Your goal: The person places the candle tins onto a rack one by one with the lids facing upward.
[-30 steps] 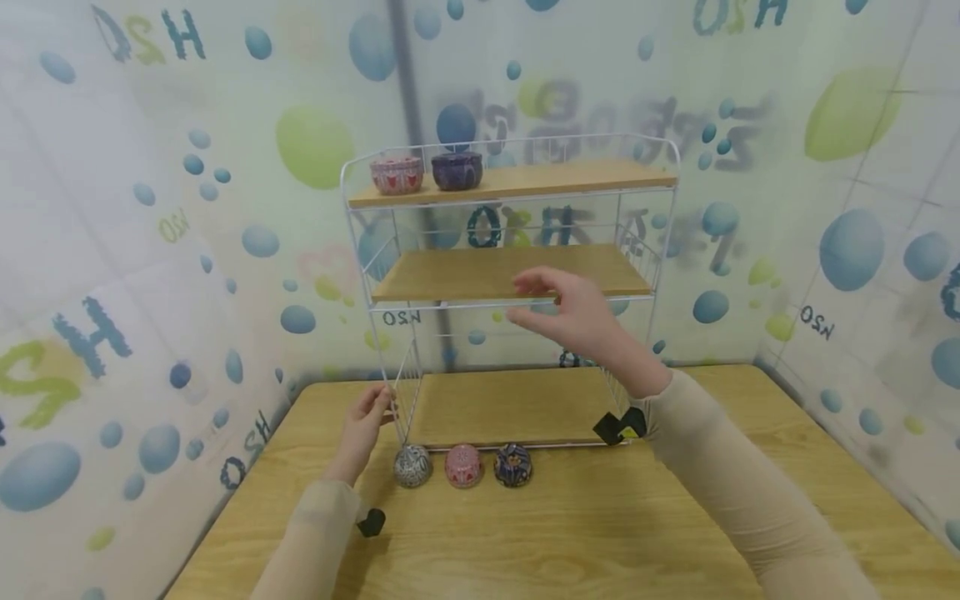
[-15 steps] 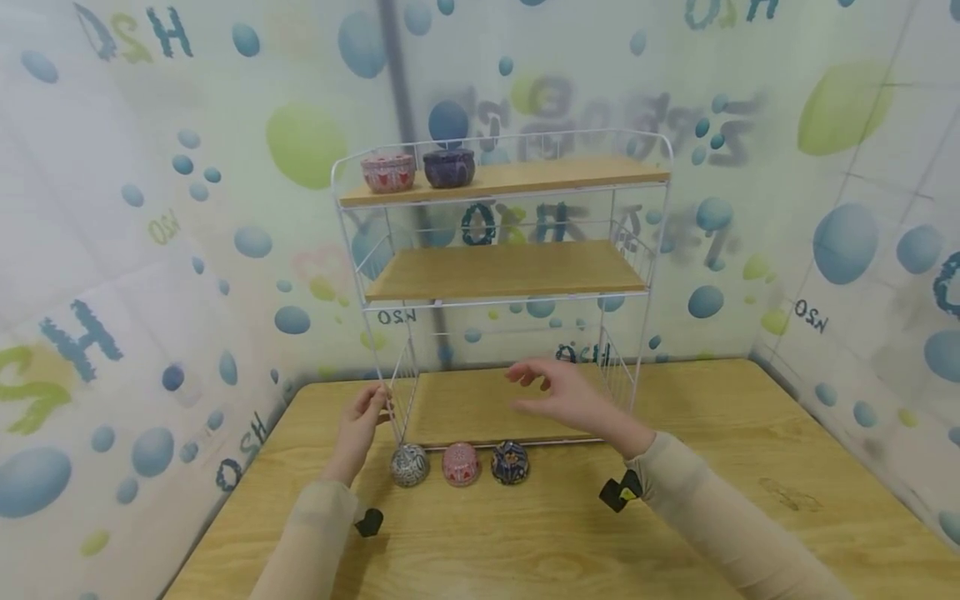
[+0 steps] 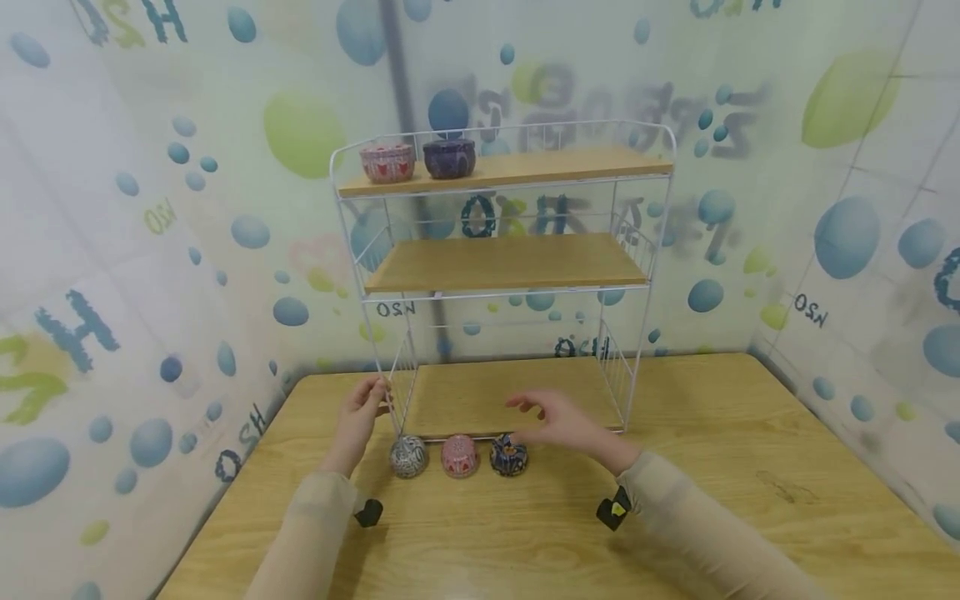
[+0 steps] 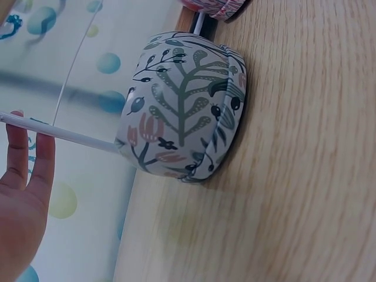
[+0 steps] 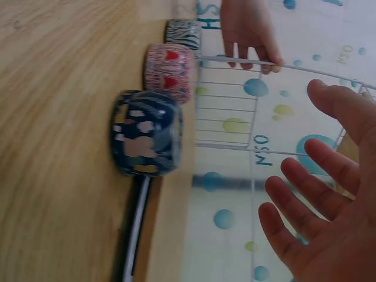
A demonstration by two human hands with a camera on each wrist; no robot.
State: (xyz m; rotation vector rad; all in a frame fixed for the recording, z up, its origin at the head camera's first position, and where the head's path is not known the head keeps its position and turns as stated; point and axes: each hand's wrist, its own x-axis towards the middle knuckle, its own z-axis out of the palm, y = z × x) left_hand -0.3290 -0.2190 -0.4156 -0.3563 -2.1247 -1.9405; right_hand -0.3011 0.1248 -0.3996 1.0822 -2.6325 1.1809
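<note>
Two beige sleeves were seen reaching forward over the wooden desk (image 3: 675, 500), a small black clip at each cuff.

Right hand (image 3: 558, 419): held palm down just above the dark blue tin (image 3: 509, 456), fingers spread and loosely extended, nothing gripped. In the right wrist view the fingers (image 5: 305, 214) were seen apart from the tin (image 5: 147, 133), no contact.

Three small round patterned tins were lined up in a row on the desk, just in front of the rack's bottom shelf: a grey leaf-patterned tin (image 3: 408, 456) on the left, a pink tin (image 3: 460, 454) in the middle, the dark blue one on the right. The three were set close together, whether touching could not be told.

Left hand (image 3: 358, 415): fingers laid on the front left upright of the white wire rack (image 3: 645, 275), just behind and left of the grey tin (image 4: 182, 108). In the left wrist view a thin white wire was crossed by the fingertips (image 4: 32, 147); the grip looked light.

Farther back: the rack's middle wooden shelf (image 3: 506, 262). On the top shelf, at its left end, a second pink tin (image 3: 387, 161) and a purple tin (image 3: 449, 157) were noted side by side.

Behind everything, a wall sheet printed with blue and green bubbles (image 3: 847, 237).
</note>
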